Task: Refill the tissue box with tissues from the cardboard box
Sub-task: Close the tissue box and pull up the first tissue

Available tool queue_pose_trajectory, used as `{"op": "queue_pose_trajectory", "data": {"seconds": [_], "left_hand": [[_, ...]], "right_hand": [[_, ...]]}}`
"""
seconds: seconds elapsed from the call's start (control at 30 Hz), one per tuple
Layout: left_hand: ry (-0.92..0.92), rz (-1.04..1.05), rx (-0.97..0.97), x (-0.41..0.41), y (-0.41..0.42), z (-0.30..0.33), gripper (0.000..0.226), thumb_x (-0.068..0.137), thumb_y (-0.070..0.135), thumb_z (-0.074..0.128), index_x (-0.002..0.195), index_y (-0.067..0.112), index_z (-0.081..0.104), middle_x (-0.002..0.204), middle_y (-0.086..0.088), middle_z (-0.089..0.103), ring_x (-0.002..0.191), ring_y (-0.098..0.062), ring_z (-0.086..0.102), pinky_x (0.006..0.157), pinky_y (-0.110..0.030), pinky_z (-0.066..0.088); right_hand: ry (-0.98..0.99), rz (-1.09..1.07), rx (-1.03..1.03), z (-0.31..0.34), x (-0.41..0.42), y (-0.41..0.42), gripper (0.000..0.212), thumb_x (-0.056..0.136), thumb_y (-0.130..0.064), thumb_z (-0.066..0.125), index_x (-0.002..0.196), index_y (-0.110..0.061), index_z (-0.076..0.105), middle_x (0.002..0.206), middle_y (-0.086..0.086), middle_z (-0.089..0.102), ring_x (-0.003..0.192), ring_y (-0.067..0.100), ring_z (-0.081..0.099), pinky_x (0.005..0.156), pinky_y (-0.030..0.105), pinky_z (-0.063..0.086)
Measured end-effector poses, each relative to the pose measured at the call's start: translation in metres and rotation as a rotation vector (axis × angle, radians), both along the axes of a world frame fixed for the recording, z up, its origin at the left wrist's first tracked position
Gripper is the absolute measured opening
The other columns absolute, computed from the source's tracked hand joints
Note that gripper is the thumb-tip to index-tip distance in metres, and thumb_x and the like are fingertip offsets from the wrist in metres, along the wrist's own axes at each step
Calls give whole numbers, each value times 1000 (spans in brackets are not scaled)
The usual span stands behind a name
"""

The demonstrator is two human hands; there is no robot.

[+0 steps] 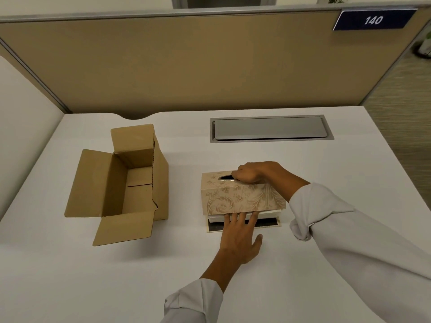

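Note:
A beige patterned tissue box cover (235, 197) stands at the desk's middle, raised a little above its dark base plate (268, 223). A white pack of tissues (268, 214) shows in the gap under it. My right hand (250, 173) grips the cover's top, fingers curled into the oval slot. My left hand (240, 234) lies flat with its fingers spread, fingertips against the white pack at the cover's front lower edge. The brown cardboard box (121, 183) stands to the left with its flaps open; its inside looks empty.
A white desk (93, 276) carries everything. A grey metal cable hatch (270, 129) is set into it behind the tissue box. Tan partition walls (186, 66) close the back and left. The desk's right edge drops to carpet.

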State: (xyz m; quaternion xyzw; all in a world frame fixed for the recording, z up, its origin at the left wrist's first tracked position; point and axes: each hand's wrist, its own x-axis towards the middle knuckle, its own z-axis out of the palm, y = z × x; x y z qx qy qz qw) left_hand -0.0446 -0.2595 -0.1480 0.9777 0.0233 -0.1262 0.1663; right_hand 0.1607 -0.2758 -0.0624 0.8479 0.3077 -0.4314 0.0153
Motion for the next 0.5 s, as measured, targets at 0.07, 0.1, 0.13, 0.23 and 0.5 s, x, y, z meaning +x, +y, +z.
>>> {"op": "queue_pose_trajectory", "data": {"seconds": [0.07, 0.1, 0.13, 0.23, 0.5], "left_hand": [[-94, -40, -34, -5, 11, -2, 69, 93, 55, 38, 150, 21, 19, 160, -10, 27, 147, -33, 21, 120, -50, 10], [-134, -59, -56, -8, 17, -1, 68, 94, 52, 39, 151, 17, 21, 159, -10, 30, 147, -32, 23, 119, -46, 9], [-168, -76, -80, -11, 23, 1, 67, 96, 48, 39, 151, 13, 23, 158, -11, 32, 147, -31, 26, 118, -43, 9], [-291, -154, -87, -25, 35, 7, 54, 96, 32, 50, 142, 5, 43, 146, -16, 50, 136, -31, 46, 114, -42, 26], [-520, 113, -69, -29, 30, 40, 63, 83, 31, 62, 138, 7, 45, 144, -17, 52, 135, -37, 46, 112, -55, 37]], "right_hand": [[22, -9, -28, 3, -1, 5, 65, 99, -51, 19, 145, -11, 40, 154, 15, 37, 136, 30, 39, 106, 42, 31], [34, -18, -38, 4, -2, 6, 64, 99, -51, 19, 144, -11, 41, 153, 15, 39, 135, 30, 40, 103, 41, 32], [46, -28, -42, 5, -2, 7, 63, 99, -50, 20, 143, -11, 42, 152, 15, 40, 132, 29, 43, 100, 40, 33], [74, -50, -52, 10, -4, 9, 57, 99, -48, 21, 134, -13, 49, 144, 15, 47, 114, 24, 49, 90, 38, 34], [179, -175, -134, 29, -13, 17, 55, 91, -53, 27, 123, -17, 54, 117, 12, 60, 100, 25, 61, 83, 42, 45]]}}
